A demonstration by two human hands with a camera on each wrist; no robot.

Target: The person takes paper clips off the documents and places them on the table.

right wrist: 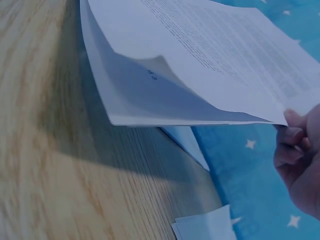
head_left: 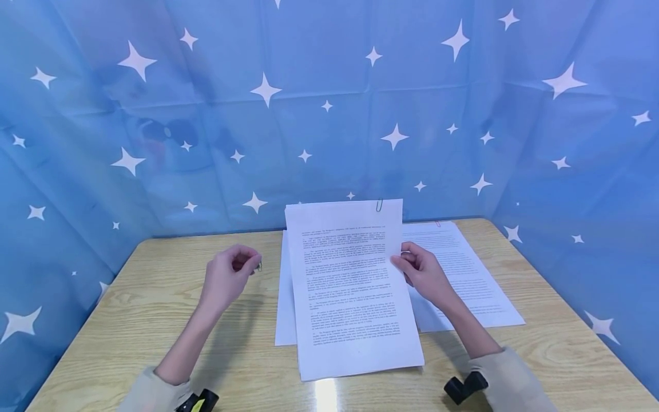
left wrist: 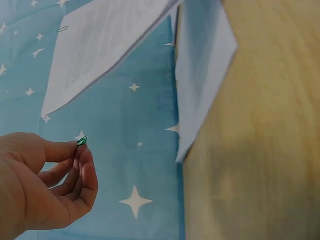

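Note:
My right hand (head_left: 423, 273) pinches the right edge of a stack of printed sheets (head_left: 350, 286), thumb in front and fingers behind. The stack is held up, tilted toward me. A dark green paper clip (head_left: 379, 205) sits on its top edge, right of the middle. In the right wrist view the front sheet's lower corner (right wrist: 150, 65) curls away from the pages behind. Left of the stack and apart from it, my left hand (head_left: 230, 274) pinches a small green paper clip (left wrist: 82, 141) between thumb and fingertips.
Behind the held stack, more printed sheets (head_left: 463, 286) lie on the wooden table (head_left: 128, 320) to the right, with a reddish clip (head_left: 438, 224) at their top edge. Another white sheet (head_left: 285, 320) shows at the left. A blue star-patterned curtain (head_left: 309, 114) hangs behind the table.

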